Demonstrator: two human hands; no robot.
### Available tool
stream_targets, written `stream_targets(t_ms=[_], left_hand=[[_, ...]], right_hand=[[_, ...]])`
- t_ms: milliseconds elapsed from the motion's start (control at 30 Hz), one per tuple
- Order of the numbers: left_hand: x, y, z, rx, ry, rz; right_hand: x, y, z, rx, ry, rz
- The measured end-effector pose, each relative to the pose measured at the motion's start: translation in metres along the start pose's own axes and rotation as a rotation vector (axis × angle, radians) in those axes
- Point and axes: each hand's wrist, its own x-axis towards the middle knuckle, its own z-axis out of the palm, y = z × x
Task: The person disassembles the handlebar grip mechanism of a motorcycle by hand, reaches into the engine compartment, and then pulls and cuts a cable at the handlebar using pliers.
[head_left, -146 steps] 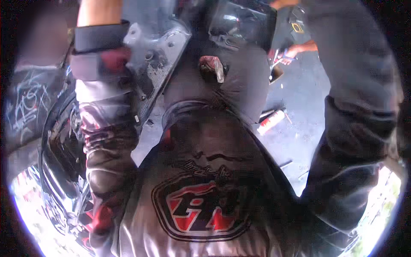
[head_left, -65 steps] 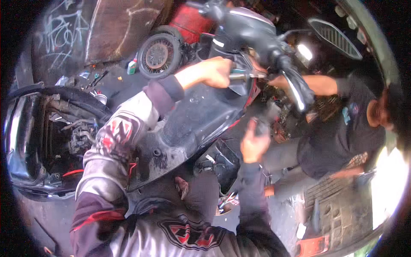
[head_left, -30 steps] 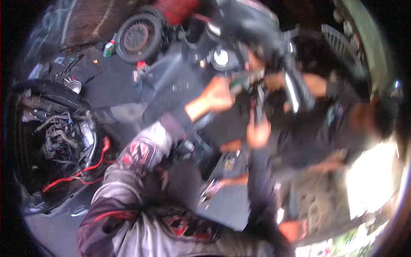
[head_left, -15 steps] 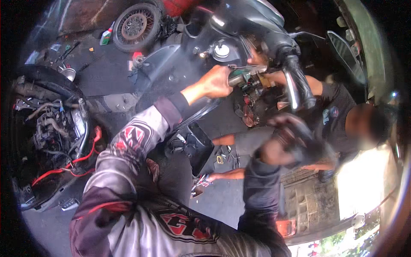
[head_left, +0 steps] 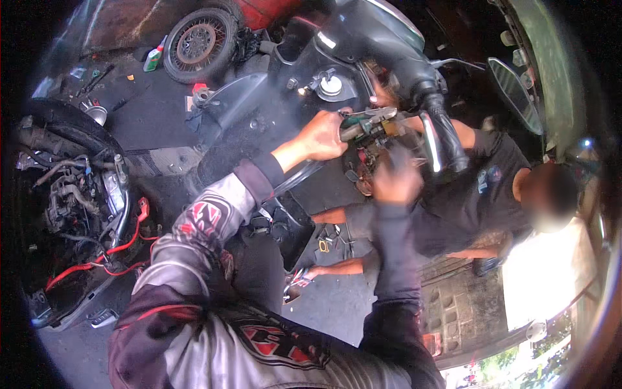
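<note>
My left hand (head_left: pixel 324 135) is closed around the near end of a grey-green, rod-like metal piece (head_left: pixel 355 131), whose exact kind I cannot make out. The piece reaches toward a greasy metal assembly (head_left: pixel 379 139) beside the scooter (head_left: pixel 298 78). Just on the near side of that assembly is my right hand (head_left: pixel 398 176), smeared by motion; its fingers and anything in them cannot be read. On the far side, a co-worker in a dark shirt (head_left: pixel 492 178) reaches an arm toward the same assembly.
The handlebar grip (head_left: pixel 450 126) and mirror (head_left: pixel 515 94) stick out at the right. A spoked wheel (head_left: pixel 197 45) and a green-and-white bottle (head_left: pixel 154 57) are at the back left. An exposed engine bay (head_left: pixel 78 188) with a red cable (head_left: pixel 123 245) lies left. Small tools (head_left: pixel 334 238) lie on the floor.
My right hand has swung up and leftward, close to the metal assembly. My left hand keeps its grip with little movement. The whole view has shifted slightly.
</note>
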Motion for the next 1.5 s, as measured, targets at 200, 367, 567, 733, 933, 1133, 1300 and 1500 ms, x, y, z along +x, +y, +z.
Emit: stream_targets(t_ms=[200,367,567,733,933,1133,1300,1500], left_hand=[[0.002,0.006,-0.015,0.083,-0.131,0.027],[0.000,0.009,0.010,0.045,-0.023,-0.166],[-0.005,-0.007,0.008,0.018,0.009,0.089],[-0.011,-0.007,0.006,0.091,0.059,0.059],[-0.004,-0.018,0.003,0.040,0.189,0.229],[-0.009,-0.022,-0.002,-0.050,0.091,0.234],[0.005,-0.017,0.005,0.196,0.127,0.219],[0.001,-0.041,-0.018,0.081,0.172,0.306]], right_hand=[[0.003,-0.070,-0.041,0.960,0.489,0.007],[-0.005,0.014,0.032,0.048,-0.218,0.397],[-0.028,-0.018,-0.073,-0.195,0.614,-0.106],[-0.035,0.040,0.056,-0.161,-0.366,0.286],[-0.012,-0.042,-0.008,0.267,0.186,0.306],[-0.083,0.016,0.070,-0.132,0.148,0.243],[-0.050,0.026,-0.035,0.521,0.248,0.232],[-0.229,0.004,0.126,0.338,-0.100,0.568]])
